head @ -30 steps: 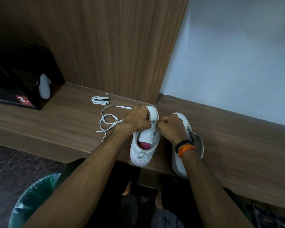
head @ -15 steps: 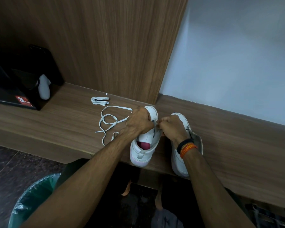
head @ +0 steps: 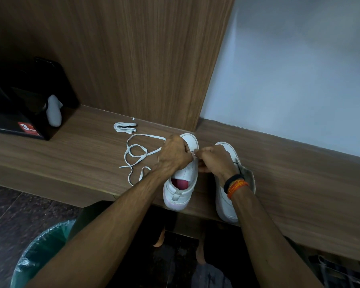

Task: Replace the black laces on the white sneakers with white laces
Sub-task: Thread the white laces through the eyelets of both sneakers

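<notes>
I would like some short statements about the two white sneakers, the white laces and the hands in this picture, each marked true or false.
1. Both hands, the left hand and the right hand, work at the left white sneaker. True.
2. The loose white lace lies in loops on the wooden shelf, left of that sneaker. True.
3. The folded white lace bundle lies inside the right white sneaker. False: it lies on the shelf, left of both sneakers.
4. The orange thread wristband is on the left wrist. False: it is on the right wrist.
5. The left sneaker's lining is green. False: it is pink-red.
</notes>
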